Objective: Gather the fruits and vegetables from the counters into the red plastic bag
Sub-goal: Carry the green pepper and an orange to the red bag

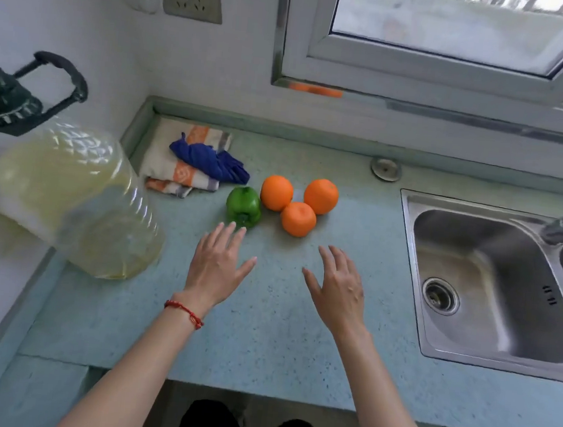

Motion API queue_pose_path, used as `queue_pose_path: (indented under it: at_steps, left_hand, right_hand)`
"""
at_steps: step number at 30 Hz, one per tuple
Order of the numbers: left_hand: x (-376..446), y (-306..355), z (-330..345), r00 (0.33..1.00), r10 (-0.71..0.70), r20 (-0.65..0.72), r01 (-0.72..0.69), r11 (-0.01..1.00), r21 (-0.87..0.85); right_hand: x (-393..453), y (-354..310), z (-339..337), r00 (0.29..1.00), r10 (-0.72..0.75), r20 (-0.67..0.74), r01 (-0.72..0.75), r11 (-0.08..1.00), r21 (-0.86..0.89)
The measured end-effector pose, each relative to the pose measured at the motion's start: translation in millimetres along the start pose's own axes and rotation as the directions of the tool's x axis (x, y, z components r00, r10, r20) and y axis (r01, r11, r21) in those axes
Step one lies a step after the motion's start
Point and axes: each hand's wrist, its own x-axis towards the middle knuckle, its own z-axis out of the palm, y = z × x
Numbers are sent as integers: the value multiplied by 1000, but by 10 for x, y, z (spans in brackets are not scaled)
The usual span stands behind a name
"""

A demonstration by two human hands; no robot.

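Observation:
A green bell pepper (243, 206) lies on the pale green counter (262, 332), with three oranges beside it to the right: one at the back left (276, 192), one at the back right (321, 196), one in front (298, 219). My left hand (217, 264) is open, palm down, its fingertips just short of the pepper. My right hand (339, 284) is open too, hovering a little in front of the front orange. Neither hand holds anything. No red plastic bag is in view.
A big clear oil jug (72, 193) with a dark cap stands at the left. Folded cloths (189, 161), one blue, lie behind the pepper. A steel sink (493, 285) with a tap takes up the right. A window sits above the counter's back edge.

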Motion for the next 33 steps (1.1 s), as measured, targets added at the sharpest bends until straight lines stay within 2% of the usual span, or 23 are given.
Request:
queue_pose_path:
  at_steps: [4, 7, 10, 13, 16, 19, 22, 27, 33]
  left_hand:
    - [318, -108, 43, 998, -55, 10, 56, 994, -95]
    - [512, -124, 70, 994, -112, -1, 108, 965, -238]
    - [692, -122, 99, 966, -259, 12, 235, 859, -455]
    - [861, -121, 148, 930, -368, 15, 311, 762, -568]
    - [1001, -133, 202, 873, -480, 91, 414, 626, -661]
    - [1109, -156, 266, 824, -539, 174, 491, 526, -694]
    - [1169, -159, 326, 794, -572, 205, 530, 488, -694]
    - [1225, -170, 371, 802, -567, 188, 510, 486, -710]
    - [1213, -174, 315, 801, -568, 190, 486, 430, -761]
  right_hand:
    - [267, -44, 128, 1000, 28, 7, -28, 998, 55]
    - [461, -107, 186, 990, 134, 44, -140, 976, 170]
    - [673, -155, 276, 949, 288, 130, -315, 882, 351]
    - [857, -179, 393, 908, 374, 187, -417, 781, 465]
    - [992, -200, 536, 870, 434, 236, -490, 703, 515]
    - [1072, -243, 644, 840, 480, 251, -532, 641, 553]
    - [1110, -268, 707, 821, 513, 252, -555, 610, 565]
    - [1148, -257, 758, 810, 531, 249, -568, 606, 557]
    - [1129, -260, 740, 807, 535, 250, -571, 598, 563]
